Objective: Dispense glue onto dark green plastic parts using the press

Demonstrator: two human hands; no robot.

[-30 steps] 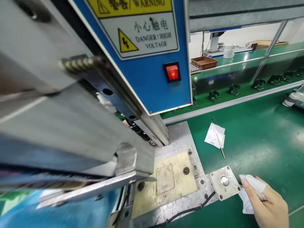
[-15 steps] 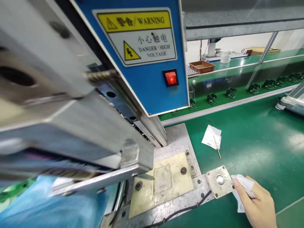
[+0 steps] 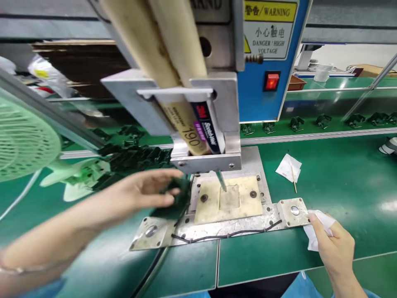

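Note:
My left hand [image 3: 151,192], smeared by motion, is closed on a dark plastic part [image 3: 181,196] to the left of the cream fixture plate [image 3: 207,211]. The part's exact shape is blurred. Over the plate's shallow square recess points the nozzle [image 3: 221,181] of a twin adhesive cartridge [image 3: 189,128], clamped in a metal holder. My right hand [image 3: 338,246] pinches a white wipe [image 3: 312,239] beside the right button block [image 3: 288,214]. A second button block [image 3: 144,238] lies below my left hand.
A green fan [image 3: 27,136] stands at left, near a pile of dark parts [image 3: 139,157]. A blue control box [image 3: 260,103] with a lit red switch is behind the fixture. On the green bench [image 3: 341,178], a thin stick [image 3: 293,180] rests on a white pad [image 3: 283,165].
The view has swung left and back, bringing the cartridge, the fan and my left hand with the dark part into sight. My right hand still holds the wipe by the button block.

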